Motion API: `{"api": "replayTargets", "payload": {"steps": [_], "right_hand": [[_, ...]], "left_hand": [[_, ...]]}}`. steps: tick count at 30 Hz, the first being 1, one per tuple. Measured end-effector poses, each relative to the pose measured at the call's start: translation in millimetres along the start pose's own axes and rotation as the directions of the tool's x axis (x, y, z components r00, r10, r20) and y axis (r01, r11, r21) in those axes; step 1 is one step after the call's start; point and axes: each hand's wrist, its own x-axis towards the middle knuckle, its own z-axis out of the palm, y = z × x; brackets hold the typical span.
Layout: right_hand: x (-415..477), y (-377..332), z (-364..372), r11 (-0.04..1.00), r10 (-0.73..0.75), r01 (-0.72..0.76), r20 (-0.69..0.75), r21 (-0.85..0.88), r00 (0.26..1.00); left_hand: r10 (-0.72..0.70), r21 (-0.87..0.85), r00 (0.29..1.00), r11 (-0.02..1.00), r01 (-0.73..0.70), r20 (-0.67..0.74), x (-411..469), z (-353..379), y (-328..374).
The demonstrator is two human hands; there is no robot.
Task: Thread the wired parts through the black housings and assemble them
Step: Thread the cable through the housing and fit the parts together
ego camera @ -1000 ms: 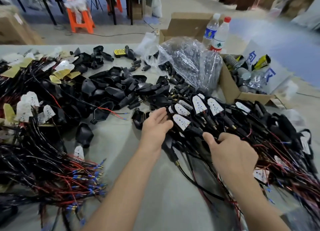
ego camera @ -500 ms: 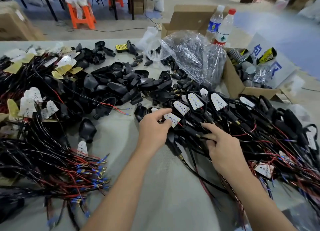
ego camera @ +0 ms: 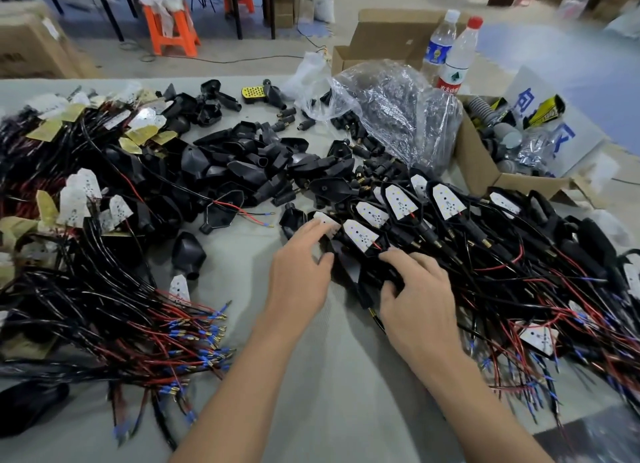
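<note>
1. Since half a second ago the right hand (ego camera: 419, 299) has drawn back toward the near edge of the desk (ego camera: 339, 376). Its fingers, then stretched flat over the wires, now curl down.
2. That hand grips a black housing (ego camera: 369, 279), forefinger above it and thumb below.
3. Just to its left lies the left hand (ego camera: 299, 275), fingers nearly straight and holding nothing. Its fingertips touch a white board (ego camera: 329, 220).
4. A second board (ego camera: 360, 235), with a red lead at its narrow end, lies between the two hands' fingertips, just beyond the right forefinger.
5. More boards (ego camera: 446, 199) in black frames line up behind these. They head a heap of wires (ego camera: 519, 282) that fills the desk's right side.
6. Loose housings (ego camera: 249, 164) are piled at the desk's middle, toward the far edge. One lone shell (ego camera: 188, 254) sits apart, left of the left hand.
7. A bundle (ego camera: 114, 310) of black and red leads with blue tips lies along the left edge.
8. At the far edge sits a clear bag (ego camera: 394, 116), with an open box (ego camera: 481, 164) at the far right corner and two bottles (ego camera: 455, 60) behind the bag.
</note>
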Motion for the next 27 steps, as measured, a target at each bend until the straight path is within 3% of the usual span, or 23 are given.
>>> {"api": "replayTargets", "payload": {"steps": [5,8,10,12,15,20,25,27], "right_hand": [[-4,-22,23,0.986,-0.129,0.120,0.080,0.112,0.988],[-10,-29,38,0.949,-0.302,0.315,0.221,-0.026,0.927],[-6,-22,43,0.907,-0.321,0.393,0.357,-0.151,0.877],[5,-12,39,0.888,-0.316,0.415,0.393,-0.198,0.863],[25,6,29,0.892,-0.265,0.375,0.381,-0.251,0.886],[54,19,21,0.956,-0.176,0.229,0.265,-0.183,0.948],[37,-13,44,0.915,-0.387,0.393,0.078,-0.089,0.919],[32,-38,58,0.901,-0.435,0.434,0.097,0.032,0.895]], "left_hand": [[-0.188,0.000,0.981,0.982,0.188,-0.047,-16,-18,-18],[-0.193,-0.051,0.978,0.979,0.198,0.077,-26,-13,-13],[-0.178,-0.027,0.980,0.983,0.181,0.088,-31,-10,-11],[-0.192,-0.050,0.979,0.979,0.196,0.071,-34,-11,-13],[-0.229,-0.061,0.971,0.971,0.233,0.066,-37,-22,-20],[-0.276,-0.063,0.961,0.959,0.277,0.022,-42,-54,-32],[-0.276,-0.046,0.960,0.961,0.273,-0.053,-43,-78,-32],[-0.254,0.012,0.963,0.966,0.256,-0.088,-40,-87,-33]]}}
